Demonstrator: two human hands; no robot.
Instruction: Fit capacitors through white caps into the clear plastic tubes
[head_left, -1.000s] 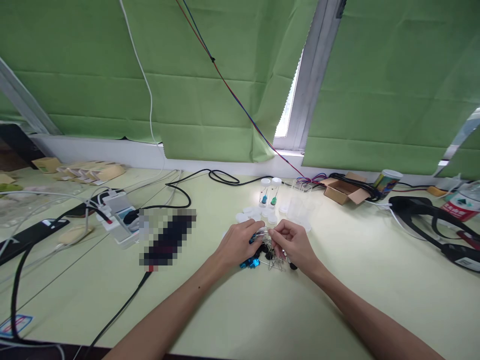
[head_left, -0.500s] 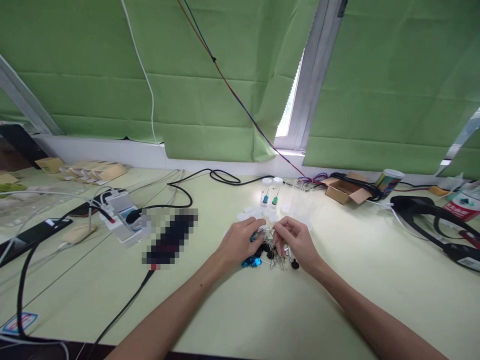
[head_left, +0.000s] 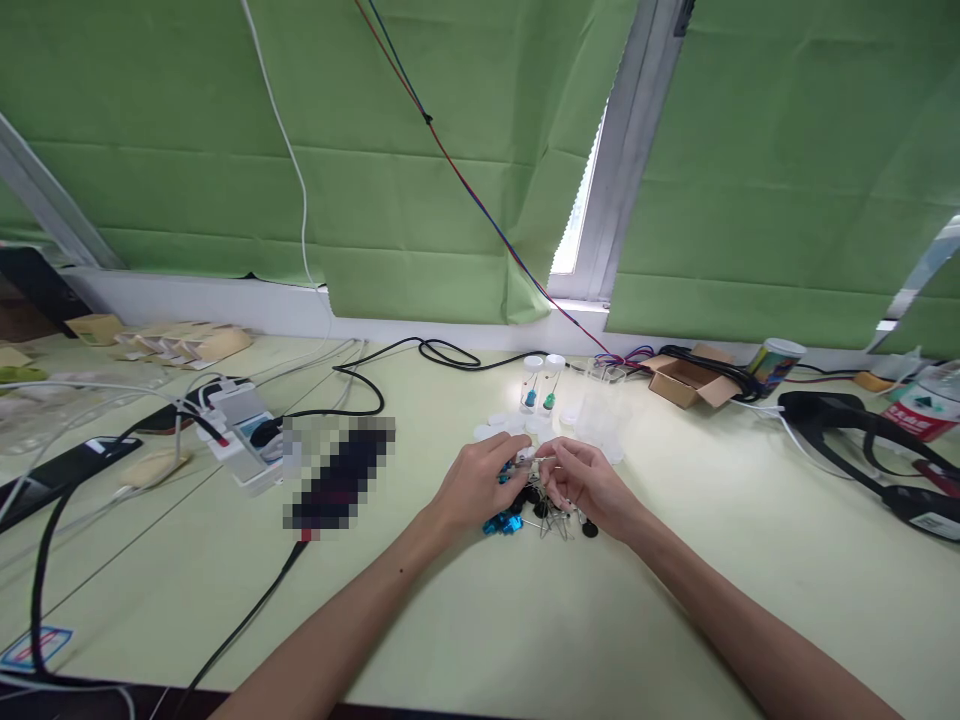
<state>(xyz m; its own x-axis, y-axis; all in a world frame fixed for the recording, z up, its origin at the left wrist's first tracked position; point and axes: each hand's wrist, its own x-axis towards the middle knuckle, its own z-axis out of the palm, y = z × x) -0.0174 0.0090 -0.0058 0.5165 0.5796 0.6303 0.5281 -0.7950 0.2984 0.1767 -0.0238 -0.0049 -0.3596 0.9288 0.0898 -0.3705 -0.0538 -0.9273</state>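
My left hand [head_left: 484, 482] is closed on a small clear bottle [head_left: 524, 456], largely hidden by the fingers. At the bottle's right end, my right hand [head_left: 589, 482] pinches a thin silvery metal piece [head_left: 546, 459]; its exact kind is too small to tell. Below both hands lies a loose heap: shiny blue binder clips [head_left: 502, 523], black round-ended pieces [head_left: 589, 529] and bent silver wires [head_left: 555, 524]. Just beyond stand two clear capped bottles, one with a blue clip [head_left: 531, 398] inside and one with a green clip [head_left: 550, 401].
White round lids [head_left: 491, 432] and a clear plastic container [head_left: 600, 420] lie behind my hands. Farther right are an open cardboard box [head_left: 688, 382], a can [head_left: 777, 365] and a black headset [head_left: 847, 440]. A power strip [head_left: 244, 440] and cables occupy the left.
My right hand has risen slightly from the heap, bringing the metal piece to the bottle in my left hand. The left hand has hardly moved.
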